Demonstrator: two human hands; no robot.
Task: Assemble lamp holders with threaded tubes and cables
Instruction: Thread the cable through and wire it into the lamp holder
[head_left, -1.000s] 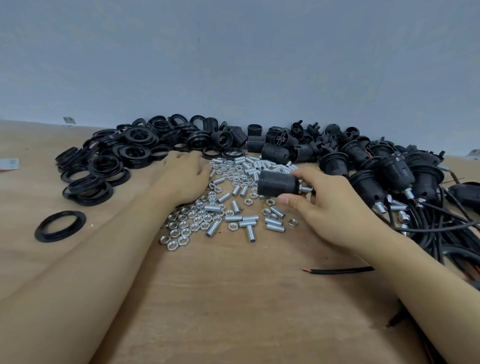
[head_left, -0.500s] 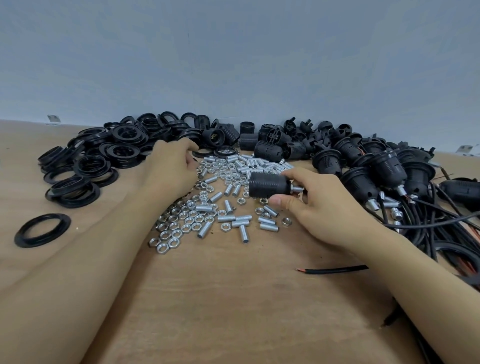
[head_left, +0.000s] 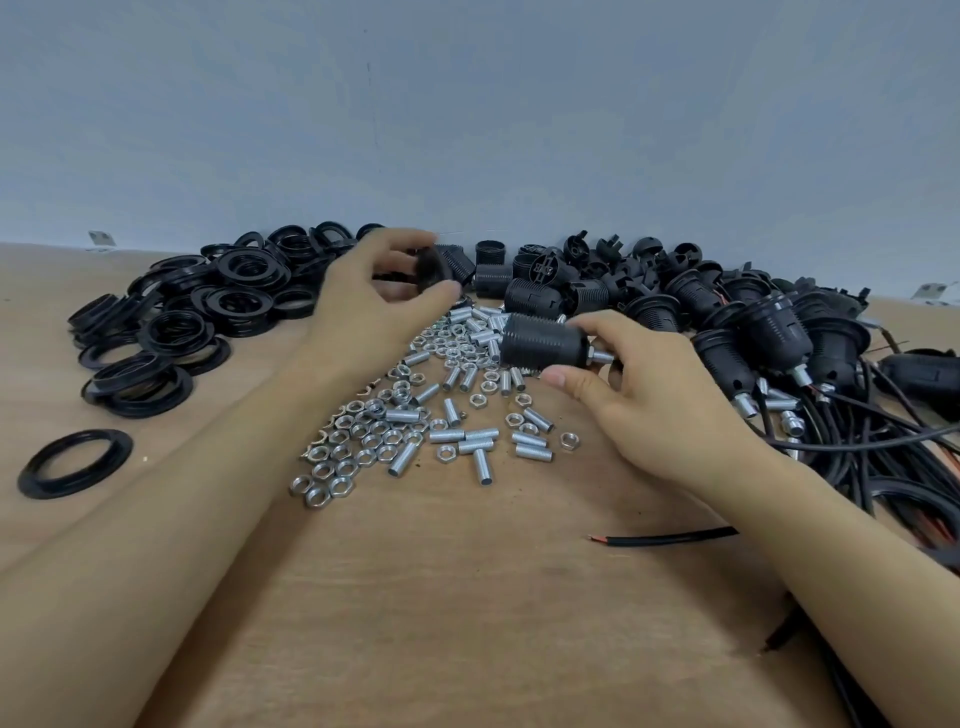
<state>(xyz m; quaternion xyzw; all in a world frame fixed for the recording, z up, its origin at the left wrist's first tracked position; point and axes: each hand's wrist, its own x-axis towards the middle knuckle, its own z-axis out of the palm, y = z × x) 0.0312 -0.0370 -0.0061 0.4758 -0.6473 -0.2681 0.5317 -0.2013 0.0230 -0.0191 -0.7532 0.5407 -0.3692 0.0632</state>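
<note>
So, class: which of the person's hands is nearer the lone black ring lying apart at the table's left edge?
Left. The left hand is raised over the ring pile, nearer the lone black ring; the right hand holds a lamp holder farther right.

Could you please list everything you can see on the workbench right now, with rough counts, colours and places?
Threaded rings: many, black, heaped at far left.
Single ring: one, black, alone near left edge.
Hex nuts: dozens, silver, loose at centre.
Threaded tubes: many, silver, mixed among the nuts.
Lamp holder parts: many, black, piled at far centre.
Assembled holders: several, black with silver tubes, at right.
Cables: a tangle, black, far right.
Cable end: one, black with red tip, near centre right.
Table: one, brown wood.
Lamp holder: one, black with silver tube, in right hand's grip.
Left hand: holds a blurred black part.
Right hand.
</note>
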